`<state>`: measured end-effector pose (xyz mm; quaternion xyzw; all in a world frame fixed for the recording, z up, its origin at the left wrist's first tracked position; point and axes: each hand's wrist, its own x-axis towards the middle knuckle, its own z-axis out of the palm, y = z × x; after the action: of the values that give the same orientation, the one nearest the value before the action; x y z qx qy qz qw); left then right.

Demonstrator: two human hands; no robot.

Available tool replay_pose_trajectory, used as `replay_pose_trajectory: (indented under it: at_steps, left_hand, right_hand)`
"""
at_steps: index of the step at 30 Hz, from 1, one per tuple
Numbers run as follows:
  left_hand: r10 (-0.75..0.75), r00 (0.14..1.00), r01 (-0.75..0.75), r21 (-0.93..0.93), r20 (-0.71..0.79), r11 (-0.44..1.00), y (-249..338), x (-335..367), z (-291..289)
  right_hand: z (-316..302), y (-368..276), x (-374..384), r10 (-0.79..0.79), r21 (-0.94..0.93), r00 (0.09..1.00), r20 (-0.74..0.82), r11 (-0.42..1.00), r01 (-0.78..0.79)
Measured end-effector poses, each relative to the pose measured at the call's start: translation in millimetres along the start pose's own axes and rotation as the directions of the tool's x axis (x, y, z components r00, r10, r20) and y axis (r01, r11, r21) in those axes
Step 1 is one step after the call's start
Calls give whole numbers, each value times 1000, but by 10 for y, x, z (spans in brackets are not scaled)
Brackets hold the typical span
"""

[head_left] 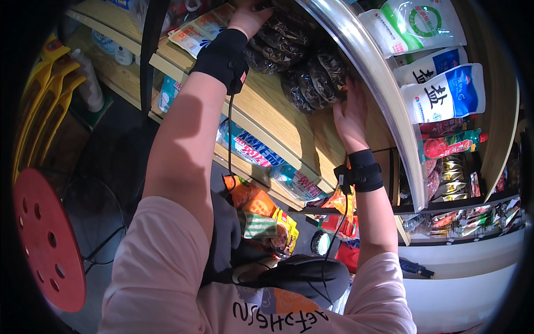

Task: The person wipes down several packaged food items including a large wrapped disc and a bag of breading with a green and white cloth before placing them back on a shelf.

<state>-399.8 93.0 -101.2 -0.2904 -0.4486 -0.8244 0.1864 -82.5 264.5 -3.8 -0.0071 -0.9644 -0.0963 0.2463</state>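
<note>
left hand [250, 21]: touching upper cluster [278, 44], cannot tell whether gripping | right hand [351, 119]: spread wide, against lower cluster [320, 83] | dark packs [311, 92]: 2 clusters, on shelf [283, 119] between 2 hands | stool [36, 245]: 1, red, lower left | white pouches [445, 94]: at least 3, right

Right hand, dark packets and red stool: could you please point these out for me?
Right hand [351, 116]: head view, the middle of the hand.
Dark packets [315, 83]: head view, wrapping of the bunch beside that hand.
Red stool [42, 253]: head view, seat between its holes.
</note>
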Motion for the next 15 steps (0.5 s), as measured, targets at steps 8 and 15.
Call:
replay_pose_trajectory:
  at_steps: [8, 15]
  left_hand:
    - [-163, 973, 76, 442, 163, 894, 547, -322, 410]
    - [-287, 954, 126, 764, 81, 633, 803, -400, 345]
  right_hand:
    - [-42, 140, -36, -11, -66, 1000, 10, 998, 11]
    - [-97, -4, -39, 11, -33, 1000, -8, 999, -11]
